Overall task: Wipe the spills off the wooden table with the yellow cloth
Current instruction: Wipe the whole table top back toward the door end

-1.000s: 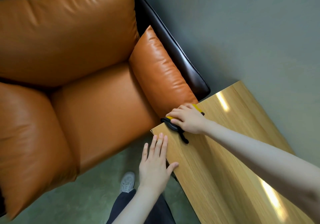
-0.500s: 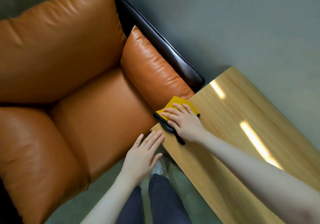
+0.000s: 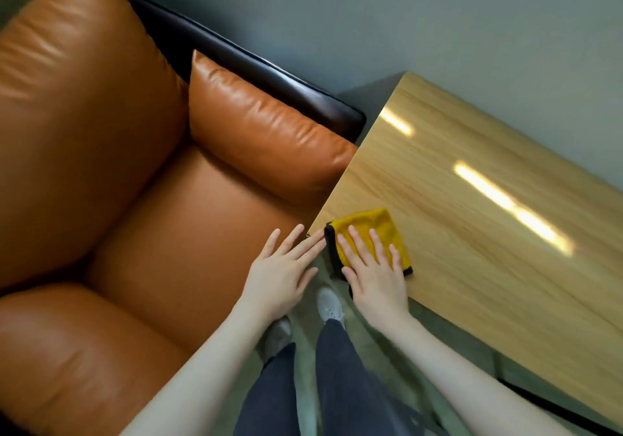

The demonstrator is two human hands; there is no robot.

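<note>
An orange leather armchair (image 3: 141, 199) fills the left; the left hand (image 3: 281, 272) lies flat, fingers straight, its tips at the near corner of the wooden table (image 3: 472, 233); just beside it the right hand (image 3: 374, 275) presses flat, fingers spread, on the yellow cloth (image 3: 371, 224); the cloth is folded, black-edged, lying on the table's near corner at the edge; light streaks glare on the glossy wood.

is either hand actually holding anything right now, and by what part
Nothing is gripped. The right hand presses flat on the yellow cloth; the left hand lies open by the wooden table corner.
</note>
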